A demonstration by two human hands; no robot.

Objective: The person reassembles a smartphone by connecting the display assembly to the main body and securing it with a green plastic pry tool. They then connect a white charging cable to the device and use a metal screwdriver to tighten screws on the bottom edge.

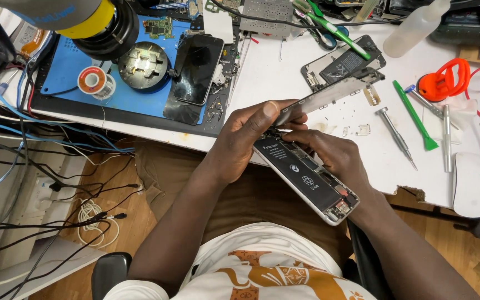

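Note:
My left hand [248,136] grips the top end of an opened smartphone [306,180], its thumb on the lifted screen panel [334,91] that hinges up and away toward the desk. The phone's body lies tilted over the desk edge, showing a black battery and small circuit parts. My right hand [334,158] cradles the phone body from the right, with a finger pressed inside near the top end by the hinge. Both hands touch the phone.
On the white desk [284,72] lie a second opened phone [343,61], a black phone [197,68] on a blue mat [68,72], a solder spool [93,81], screwdrivers [395,136], a green pry tool [415,116], an orange suction cup [445,80], a squeeze bottle [418,25], a white mouse [472,183]. Cables hang at left.

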